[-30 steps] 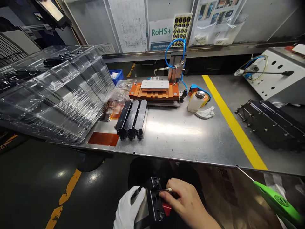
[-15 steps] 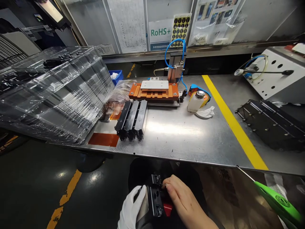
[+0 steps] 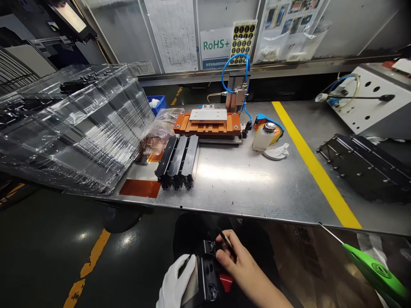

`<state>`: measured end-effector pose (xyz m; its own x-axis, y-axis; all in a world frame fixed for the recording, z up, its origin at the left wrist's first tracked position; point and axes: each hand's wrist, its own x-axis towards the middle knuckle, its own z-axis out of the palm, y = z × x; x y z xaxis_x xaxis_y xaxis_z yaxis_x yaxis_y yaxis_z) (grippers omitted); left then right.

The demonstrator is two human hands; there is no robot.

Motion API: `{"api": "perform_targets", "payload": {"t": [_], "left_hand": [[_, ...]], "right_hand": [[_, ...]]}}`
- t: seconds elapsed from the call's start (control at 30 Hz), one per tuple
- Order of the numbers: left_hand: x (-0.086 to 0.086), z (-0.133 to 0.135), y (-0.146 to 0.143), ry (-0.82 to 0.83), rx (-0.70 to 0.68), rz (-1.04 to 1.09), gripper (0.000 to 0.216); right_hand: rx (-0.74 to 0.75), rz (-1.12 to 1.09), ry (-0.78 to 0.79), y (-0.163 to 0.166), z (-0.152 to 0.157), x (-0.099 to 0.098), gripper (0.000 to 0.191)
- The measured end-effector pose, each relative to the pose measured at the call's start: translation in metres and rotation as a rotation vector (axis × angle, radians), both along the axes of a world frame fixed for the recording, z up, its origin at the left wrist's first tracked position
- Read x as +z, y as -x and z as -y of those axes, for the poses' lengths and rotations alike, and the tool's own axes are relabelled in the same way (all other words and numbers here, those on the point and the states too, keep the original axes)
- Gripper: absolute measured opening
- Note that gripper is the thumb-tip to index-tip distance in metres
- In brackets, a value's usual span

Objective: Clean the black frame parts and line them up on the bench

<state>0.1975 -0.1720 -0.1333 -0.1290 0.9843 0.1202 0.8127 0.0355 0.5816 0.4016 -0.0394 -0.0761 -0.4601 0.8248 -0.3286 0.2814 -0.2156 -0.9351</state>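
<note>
My left hand, in a white glove, is wrapped around the side of a black housing held low over my lap. The housing has a row of round holes and screw-like fittings along its end, and a pale grey face next to the glove. My bare right hand is closed on a thin dark stick-like tool whose tip points up and left, close to the housing's upper end. Its exact kind is unclear. Beneath the right hand shows a small red piece; what it belongs to is hidden.
Three long black parts lie on the metal bench by an orange fixture. Clear plastic trays are stacked left. A white bottle and crumpled white glove are right of it; a green-handled tool juts in lower right.
My right hand has shifted slightly, and the dark stick-like tool now shows clearly between its fingers. The housing and my left hand have moved a little downward.
</note>
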Motion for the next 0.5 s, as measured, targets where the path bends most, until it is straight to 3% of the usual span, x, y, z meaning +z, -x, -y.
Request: {"api": "perform_targets", "payload": {"t": [0.13,0.27,0.33,0.5], "left_hand": [[0.001,-0.009,0.002,-0.128,0.028,-0.199,0.054],[0.008,-0.021,0.011,-0.280,-0.023,-0.314,0.072],[0.015,-0.024,0.013,-0.271,-0.043,-0.333,0.081],[0.036,-0.026,0.009,-0.208,-0.004,-0.319,0.083]], "right_hand": [[-0.140,-0.015,0.039,-0.002,0.006,-0.007,0.045],[0.079,-0.090,-0.001,-0.007,0.021,-0.005,0.045],[0.185,-0.048,-0.021,-0.008,0.028,-0.002,0.043],[0.249,0.027,-0.071,-0.004,0.029,0.005,0.038]]}}
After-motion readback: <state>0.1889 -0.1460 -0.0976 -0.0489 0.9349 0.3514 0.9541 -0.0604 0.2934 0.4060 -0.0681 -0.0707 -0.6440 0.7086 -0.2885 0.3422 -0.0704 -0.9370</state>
